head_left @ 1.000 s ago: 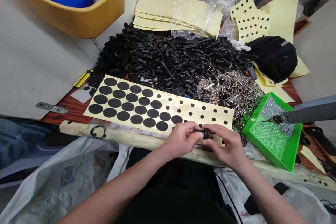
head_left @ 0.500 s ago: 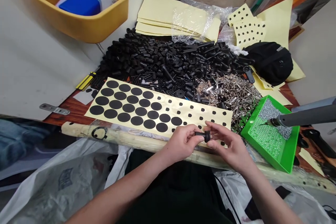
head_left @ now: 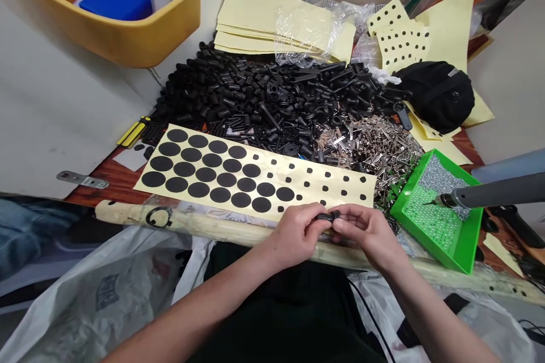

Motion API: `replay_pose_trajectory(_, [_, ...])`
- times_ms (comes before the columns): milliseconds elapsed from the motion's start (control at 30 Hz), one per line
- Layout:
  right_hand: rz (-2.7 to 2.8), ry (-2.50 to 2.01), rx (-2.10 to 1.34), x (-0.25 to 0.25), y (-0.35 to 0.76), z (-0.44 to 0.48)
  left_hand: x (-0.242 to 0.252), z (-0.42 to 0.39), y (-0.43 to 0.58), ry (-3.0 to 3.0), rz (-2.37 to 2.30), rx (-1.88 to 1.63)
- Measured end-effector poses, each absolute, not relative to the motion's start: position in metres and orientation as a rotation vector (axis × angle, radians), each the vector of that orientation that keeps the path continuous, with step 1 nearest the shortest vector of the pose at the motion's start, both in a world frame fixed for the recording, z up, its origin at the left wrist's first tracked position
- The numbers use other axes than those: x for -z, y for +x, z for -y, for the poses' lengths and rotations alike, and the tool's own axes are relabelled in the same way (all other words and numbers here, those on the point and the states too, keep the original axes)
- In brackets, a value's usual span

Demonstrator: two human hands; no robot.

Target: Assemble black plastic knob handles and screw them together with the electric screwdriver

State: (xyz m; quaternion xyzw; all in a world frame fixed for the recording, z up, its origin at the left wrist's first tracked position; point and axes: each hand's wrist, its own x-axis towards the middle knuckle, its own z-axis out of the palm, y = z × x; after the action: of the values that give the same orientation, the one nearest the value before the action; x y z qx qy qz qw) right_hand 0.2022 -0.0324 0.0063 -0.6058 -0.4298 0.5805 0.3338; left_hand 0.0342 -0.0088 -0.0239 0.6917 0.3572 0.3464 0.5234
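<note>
Toward half past four from the centre of view, a small black cylindrical part (head_left: pixel 326 216) is held at both ends. The grip of the left hand (head_left: pixel 298 232) clasps its nine-o'clock end; that of the right hand (head_left: pixel 371 231) pinches its three-o'clock end. At ten o'clock from it lies a pale-yellow rectangular paper sheet (head_left: pixel 317 179) bearing black discs (head_left: pixel 198 190); at three, a green rectangular plastic tray (head_left: pixel 468 249). Farther out on the brown wooden tabletop (head_left: pixel 121 181): silvery metal pieces (head_left: pixel 381 144), between one and two; heaped black plastic pieces (head_left: pixel 255 88), eleven.

2 hands (head_left: pixel 293 235), 1 held part (head_left: pixel 326 216), 22 big discs (head_left: pixel 206 174), 1 bin (head_left: pixel 140 42), 1 tray (head_left: pixel 467 252), 1 cap (head_left: pixel 438 96), 1 driver (head_left: pixel 502 189).
</note>
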Motion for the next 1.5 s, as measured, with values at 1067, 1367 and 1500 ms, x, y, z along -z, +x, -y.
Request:
replay_pose_trajectory(1067, [1.941, -1.468, -0.566, -0.012, 0.226, 0.046, 0.010, 0.005, 0.052, 1.974, -0.899, -0.471])
replay_pose_trajectory(1367, [1.461, -1.716, -1.081, -0.003, 0.218, 0.045, 0.022, 0.016, 0.057, 2.139, -1.022, -0.438])
replay_pose_trajectory(1500, [1.433, -1.656, -1.072, -0.009, 0.219, 0.044, 0.021, 0.013, 0.053, 1.965, -0.947, -0.564])
